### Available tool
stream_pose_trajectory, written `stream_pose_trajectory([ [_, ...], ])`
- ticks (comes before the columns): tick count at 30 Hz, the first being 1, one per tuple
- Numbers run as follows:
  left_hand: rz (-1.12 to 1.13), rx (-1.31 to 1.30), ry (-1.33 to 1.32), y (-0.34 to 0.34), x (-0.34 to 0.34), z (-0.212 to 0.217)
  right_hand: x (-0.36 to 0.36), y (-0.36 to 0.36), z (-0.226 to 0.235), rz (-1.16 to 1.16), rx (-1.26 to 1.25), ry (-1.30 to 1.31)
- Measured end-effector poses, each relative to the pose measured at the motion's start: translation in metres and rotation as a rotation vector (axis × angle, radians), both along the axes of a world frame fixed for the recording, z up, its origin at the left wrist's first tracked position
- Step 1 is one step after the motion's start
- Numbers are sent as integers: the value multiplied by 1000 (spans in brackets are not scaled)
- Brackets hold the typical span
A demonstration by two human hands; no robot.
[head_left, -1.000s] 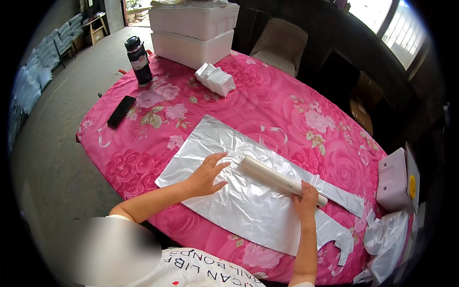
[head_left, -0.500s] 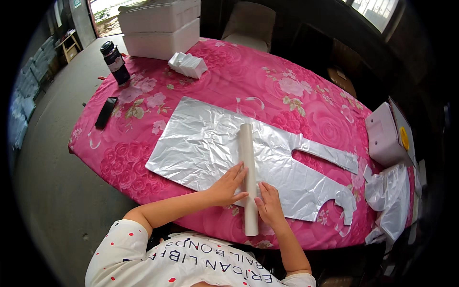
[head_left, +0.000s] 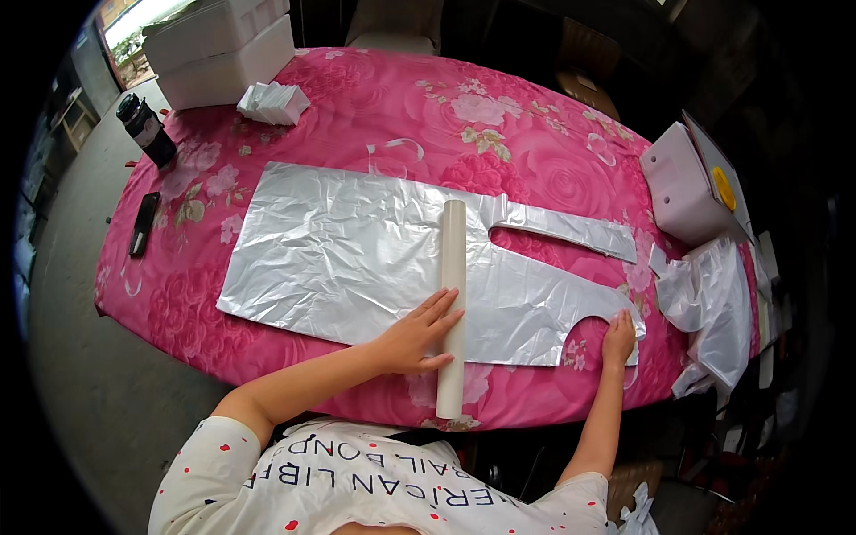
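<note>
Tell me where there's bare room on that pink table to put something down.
The widest bare patch of tablecloth lies beyond the silver sheet, between the small white pack and the pink box. A narrower strip lies between the sheet and the black phone. The right edge is crowded with plastic bags.

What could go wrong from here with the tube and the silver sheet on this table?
1. The cardboard tube overhangs the near table edge; only the left hand rests on it, so it might roll or tip off.
2. The silver sheet is crinkled; rolling it could crease or tear it, especially at the thin strap.
3. The right hand pins just one end, so the sheet may skew.
</note>
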State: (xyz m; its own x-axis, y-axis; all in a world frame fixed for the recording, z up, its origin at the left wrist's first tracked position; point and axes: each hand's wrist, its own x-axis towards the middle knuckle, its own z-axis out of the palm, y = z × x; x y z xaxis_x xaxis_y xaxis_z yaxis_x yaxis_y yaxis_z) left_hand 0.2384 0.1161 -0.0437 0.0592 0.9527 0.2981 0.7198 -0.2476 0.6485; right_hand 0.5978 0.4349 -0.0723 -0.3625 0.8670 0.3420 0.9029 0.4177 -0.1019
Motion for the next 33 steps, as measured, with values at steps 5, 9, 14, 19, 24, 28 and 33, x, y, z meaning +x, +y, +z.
stream_pose_trajectory([
  [5,0,-19,114,16,17,7,8,-8,20,-72,105,-206],
  [9,-3,6,153,24,22,13,-30,-39,60,-44,181,-124],
  [14,-75,68,-228,17,28,13,-136,-133,80,354,132,211],
  [19,160,-523,-1404,13,29,39,-207,-237,101,484,-671,703],
  [24,322,-598,-1564,6,-9,25,-213,-243,83,647,-505,663],
  [28,337,-652,-1373,-4,-26,16,-191,-208,70,430,-386,694],
  [33,386,-811,-1186,-4,-23,15,-173,-183,51,337,-186,449],
])
